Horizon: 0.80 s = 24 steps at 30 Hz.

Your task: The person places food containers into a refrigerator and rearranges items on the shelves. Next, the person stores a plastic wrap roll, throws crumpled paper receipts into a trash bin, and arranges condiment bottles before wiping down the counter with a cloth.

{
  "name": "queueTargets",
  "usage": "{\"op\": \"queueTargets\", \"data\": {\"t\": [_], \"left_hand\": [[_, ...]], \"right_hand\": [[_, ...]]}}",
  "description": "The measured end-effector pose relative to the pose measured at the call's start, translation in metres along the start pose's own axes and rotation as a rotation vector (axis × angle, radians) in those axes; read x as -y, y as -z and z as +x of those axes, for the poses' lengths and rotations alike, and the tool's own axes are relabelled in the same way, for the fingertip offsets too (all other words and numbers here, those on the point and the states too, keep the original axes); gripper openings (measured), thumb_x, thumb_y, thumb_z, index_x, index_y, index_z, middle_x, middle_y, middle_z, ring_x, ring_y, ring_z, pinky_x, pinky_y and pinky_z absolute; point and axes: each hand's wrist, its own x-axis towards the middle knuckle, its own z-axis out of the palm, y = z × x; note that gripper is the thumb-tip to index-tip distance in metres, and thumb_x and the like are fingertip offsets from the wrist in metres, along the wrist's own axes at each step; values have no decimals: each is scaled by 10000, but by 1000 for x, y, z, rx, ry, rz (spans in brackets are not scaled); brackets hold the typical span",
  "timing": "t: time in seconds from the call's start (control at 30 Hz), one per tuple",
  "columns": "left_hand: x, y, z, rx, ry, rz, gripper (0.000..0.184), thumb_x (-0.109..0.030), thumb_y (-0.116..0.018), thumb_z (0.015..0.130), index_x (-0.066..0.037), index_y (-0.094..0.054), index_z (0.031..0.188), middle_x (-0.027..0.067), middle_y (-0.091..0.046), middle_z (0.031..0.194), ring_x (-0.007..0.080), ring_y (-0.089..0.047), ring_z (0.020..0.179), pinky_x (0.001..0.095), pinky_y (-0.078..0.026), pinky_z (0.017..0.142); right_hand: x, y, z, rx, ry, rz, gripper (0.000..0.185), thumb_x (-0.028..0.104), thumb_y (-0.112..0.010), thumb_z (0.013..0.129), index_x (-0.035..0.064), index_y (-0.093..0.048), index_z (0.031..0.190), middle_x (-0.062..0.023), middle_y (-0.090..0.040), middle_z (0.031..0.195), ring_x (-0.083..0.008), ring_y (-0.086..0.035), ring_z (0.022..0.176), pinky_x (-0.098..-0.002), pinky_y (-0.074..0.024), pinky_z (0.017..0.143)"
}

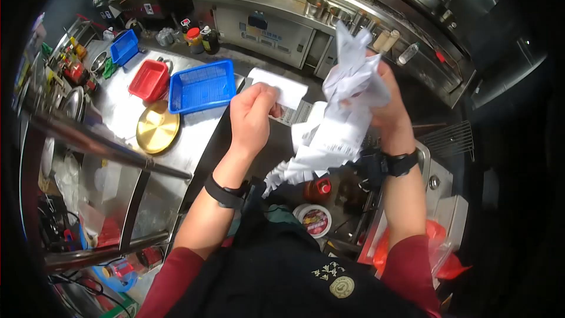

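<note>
A white paper slip [281, 87] is pinched in my left hand [252, 116], whose fingers are closed on it near the middle. Printed text shows on the paper just below and to the right of that hand. My right hand [388, 103] is closed round a crumpled bunch of white paper slips [344, 115]. Long folded strips from the bunch hang down and to the left, between my two forearms. Some fingers of my right hand are hidden behind the paper.
On the steel counter at the left are a blue basket [203, 87], a red basket [149, 79], a golden lid [158, 129] and a smaller blue basket [124, 47]. A white tub [315, 221] and a red-capped bottle [321, 187] stand low in front. Metal pots [316, 7] line the back.
</note>
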Motion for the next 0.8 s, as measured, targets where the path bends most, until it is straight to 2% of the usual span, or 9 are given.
{"op": "queueTargets", "data": {"t": [0.1, 0.23, 0.33, 0.4, 0.53, 0.57, 0.7, 0.77, 0.8], "left_hand": [[12, -22, 48, 58, -16, 36, 274, -111, -464, 888, -9, -516, 639, 35, -529, 580, 104, -491, 552, 263, -385, 525], [7, -47, 99, 188, -296, 457, 280, -133, -484, 861, 21, -456, 628, 84, -416, 515, 119, -414, 498, 305, -332, 475], [29, -53, 133, 190, -315, 400, 287, -138, -482, 868, 23, -437, 634, 103, -390, 511, 124, -395, 490, 316, -316, 470], [33, -50, 154, 252, -206, 426, 286, -165, -492, 877, 26, -528, 666, 90, -495, 560, 116, -450, 547, 296, -368, 518], [60, -22, 189, 130, 2, 229, 301, -211, -475, 906, 0, -689, 879, 35, -651, 798, 109, -553, 734, 264, -442, 696], [72, -6, 198, 89, -49, 269, 314, -214, -458, 912, -1, -681, 850, 38, -646, 769, 107, -549, 718, 254, -429, 679], [161, 71, 224, -455, 355, 132, 282, -256, -517, 874, -12, -643, 806, 56, -639, 805, 113, -532, 749, 270, -411, 682], [208, 111, 236, -477, 722, 349, 280, -290, -561, 841, -16, -621, 835, 83, -634, 888, 154, -541, 837, 306, -413, 761], [229, 116, 241, -478, 726, 340, 280, -290, -561, 841, -16, -621, 835, 83, -634, 888, 154, -541, 837, 306, -413, 761]], "right_hand": [[2, 10, 27, 34, -87, 126, 508, -6, -708, 758, 35, -523, 1229, -40, -634, 1061, -121, -621, 923, -294, -517, 813], [-8, 41, 65, 80, -136, 11, 482, -30, -728, 727, 53, -559, 1171, -23, -639, 1011, -95, -618, 870, -272, -532, 752], [-12, 63, 94, 68, -115, -61, 564, -72, -744, 676, 46, -539, 1187, -34, -633, 1016, -116, -624, 878, -278, -544, 745], [-20, 81, 119, -46, -22, -236, 582, -101, -715, 687, 27, -513, 1218, -62, -628, 1035, -154, -636, 889, -294, -567, 750], [-22, 119, 172, -198, 55, -154, 480, -87, -681, 742, 15, -528, 1186, -87, -627, 1040, -184, -644, 883, -326, -573, 766], [-12, 125, 185, -235, 69, -75, 453, -61, -694, 750, 4, -542, 1171, -95, -629, 1039, -188, -644, 883, -333, -570, 759], [34, 149, 236, -328, 290, -250, 367, -31, -650, 809, -32, -558, 1164, -124, -629, 1047, -218, -644, 890, -341, -555, 765], [63, 166, 260, -502, 377, -374, 341, -14, -637, 826, -38, -563, 1158, -132, -628, 1054, -225, -642, 896, -343, -550, 773], [74, 176, 265, -525, 421, -402, 336, -11, -636, 827, -40, -562, 1154, -132, -628, 1051, -225, -642, 895, -344, -550, 773]]}}
